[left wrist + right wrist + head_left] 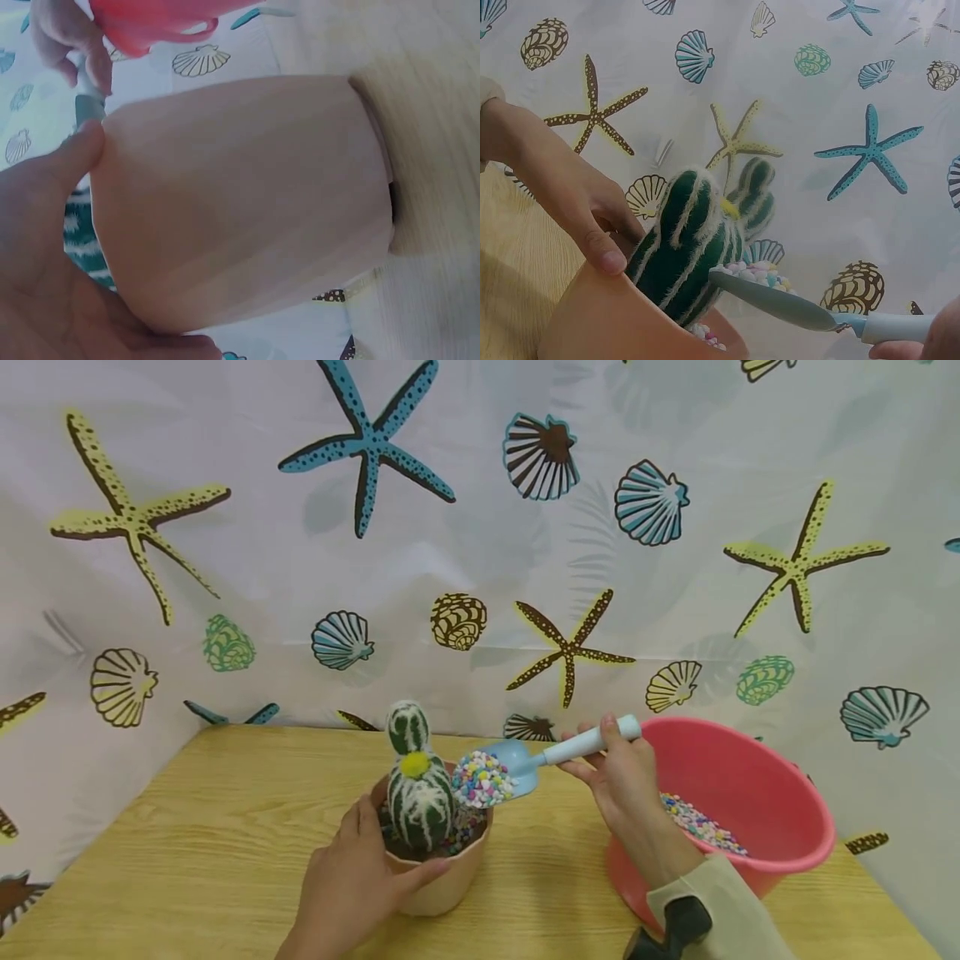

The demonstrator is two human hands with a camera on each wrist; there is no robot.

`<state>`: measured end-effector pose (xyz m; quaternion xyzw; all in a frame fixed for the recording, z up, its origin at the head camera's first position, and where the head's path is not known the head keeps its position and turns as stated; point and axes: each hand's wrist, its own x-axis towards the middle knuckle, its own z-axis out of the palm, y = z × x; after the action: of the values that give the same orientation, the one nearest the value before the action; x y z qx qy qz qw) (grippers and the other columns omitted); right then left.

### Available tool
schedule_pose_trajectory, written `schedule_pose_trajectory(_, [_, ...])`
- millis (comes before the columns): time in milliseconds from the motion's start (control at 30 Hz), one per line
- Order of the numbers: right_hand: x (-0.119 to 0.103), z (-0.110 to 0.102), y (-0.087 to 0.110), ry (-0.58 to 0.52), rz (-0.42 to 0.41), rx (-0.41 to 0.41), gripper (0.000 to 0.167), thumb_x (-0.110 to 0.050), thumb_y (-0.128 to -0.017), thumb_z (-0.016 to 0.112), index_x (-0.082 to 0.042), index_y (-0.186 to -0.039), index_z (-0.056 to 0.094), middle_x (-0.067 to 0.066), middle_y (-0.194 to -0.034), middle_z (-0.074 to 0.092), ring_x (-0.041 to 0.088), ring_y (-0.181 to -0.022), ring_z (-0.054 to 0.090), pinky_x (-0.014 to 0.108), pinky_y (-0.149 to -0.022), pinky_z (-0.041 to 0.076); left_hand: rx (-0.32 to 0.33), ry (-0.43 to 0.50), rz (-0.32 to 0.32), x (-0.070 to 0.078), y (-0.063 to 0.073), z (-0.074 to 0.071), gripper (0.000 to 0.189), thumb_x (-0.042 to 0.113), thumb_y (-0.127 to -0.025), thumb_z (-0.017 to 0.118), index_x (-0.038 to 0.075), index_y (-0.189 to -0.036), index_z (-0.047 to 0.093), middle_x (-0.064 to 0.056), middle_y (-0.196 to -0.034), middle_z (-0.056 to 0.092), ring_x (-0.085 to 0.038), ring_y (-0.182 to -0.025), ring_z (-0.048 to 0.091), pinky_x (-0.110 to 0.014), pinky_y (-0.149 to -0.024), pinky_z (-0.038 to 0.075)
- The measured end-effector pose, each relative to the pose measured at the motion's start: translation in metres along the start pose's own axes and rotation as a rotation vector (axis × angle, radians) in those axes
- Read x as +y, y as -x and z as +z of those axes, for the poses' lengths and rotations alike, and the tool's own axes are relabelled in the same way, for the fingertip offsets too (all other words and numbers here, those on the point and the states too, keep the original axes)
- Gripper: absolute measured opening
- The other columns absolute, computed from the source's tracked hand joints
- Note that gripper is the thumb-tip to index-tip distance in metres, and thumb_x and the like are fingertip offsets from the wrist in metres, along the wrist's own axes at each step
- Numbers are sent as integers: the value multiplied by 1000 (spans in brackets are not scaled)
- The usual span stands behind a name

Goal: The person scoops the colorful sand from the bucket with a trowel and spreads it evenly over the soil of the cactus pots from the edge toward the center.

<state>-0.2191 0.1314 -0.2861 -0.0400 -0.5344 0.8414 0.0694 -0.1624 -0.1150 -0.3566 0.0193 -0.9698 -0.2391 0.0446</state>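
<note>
My left hand (348, 881) grips the rim of a peach flowerpot (450, 883), thumb at the near side and fingers round the left. A green cactus (422, 814) with white fuzzy stripes and a yellow flower stands in the pot, small colored pebbles around its base. With my right hand (626, 781) I hold a light blue hand trowel (581, 747) by its handle. Its blade, heaped with multicolored pebbles (482, 779), is over the pot's right rim, close beside the cactus. In the right wrist view the trowel (780, 301) is nearly level, tipped slightly.
A pink bucket (738, 768) with more colored pebbles (701, 824) in it stands at the right, by my right forearm. Everything sits on a light wooden table (217, 827). Behind hangs a white cloth (480, 543) printed with starfish and shells.
</note>
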Motion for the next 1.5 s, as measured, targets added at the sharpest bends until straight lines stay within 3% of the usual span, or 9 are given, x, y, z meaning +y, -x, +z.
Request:
schedule_pose_trajectory(167, [0,0,-1,21,-19,3,20,-22,-105,32,-3,-107,39,16,-115,41,20,-89,65,54,-93,45,144,-67,-11,12,7,8,125,83,-68,56,-17,-138,29,-34,-129,46,-46,-114,52,-62,-84,44])
schedule_pose_trajectory(300, [1,-2,-1,37,-23,10,19,-22,-105,32,-4,-105,40,14,-111,42,17,-87,65,53,-92,46,194,-72,-2,16,8,11,123,84,-67,56,-15,-136,31,-33,-124,48,-44,-111,54,-59,-81,46])
schedule_pose_trajectory(500, [3,-2,2,79,-34,-2,21,-23,-105,32,-4,-106,40,13,-109,43,14,-86,65,49,-92,49,35,80,47,3,1,3,125,75,-71,62,-12,-146,14,-36,-143,30,-53,-115,49,-60,-87,46])
schedule_pose_trajectory(633, [4,-3,3,106,-41,-2,23,-23,-105,31,-3,-110,40,12,-109,44,13,-87,65,47,-89,51,-44,88,43,0,-3,-1,126,75,-72,62,-15,-146,12,-36,-148,23,-54,-119,46,-63,-91,43])
schedule_pose_trajectory(867, [5,-3,4,131,-57,9,23,-23,-105,34,-2,-112,40,12,-108,47,13,-87,65,47,-87,52,87,3,35,10,1,6,120,76,-71,61,-13,-143,24,-35,-138,39,-49,-112,54,-61,-85,46])
schedule_pose_trajectory(1067, [6,0,5,181,-78,6,22,-23,-104,36,-2,-109,41,10,-106,51,11,-88,66,39,-79,57,159,-48,29,16,4,13,118,74,-74,60,-18,-140,26,-37,-135,40,-48,-115,52,-61,-85,46])
schedule_pose_trajectory(1167, [5,1,5,193,-89,10,22,-23,-104,38,-1,-109,41,8,-103,52,10,-86,66,35,-74,58,139,-8,51,13,2,12,117,73,-75,61,-18,-140,25,-37,-135,39,-49,-111,54,-59,-84,47])
schedule_pose_trajectory(1367, [4,4,8,213,-104,2,22,-23,-103,41,-3,-111,41,8,-102,54,9,-83,66,36,-73,58,-51,167,76,-4,-8,3,120,73,-74,61,-8,-148,11,-31,-149,25,-52,-119,48,-59,-89,46])
schedule_pose_trajectory(1500, [4,5,10,232,-114,-7,25,-22,-103,42,-2,-116,40,11,-105,53,12,-87,66,42,-77,57,-27,156,77,-3,-8,5,123,76,-73,60,-10,-148,13,-30,-148,28,-50,-120,48,-59,-90,45])
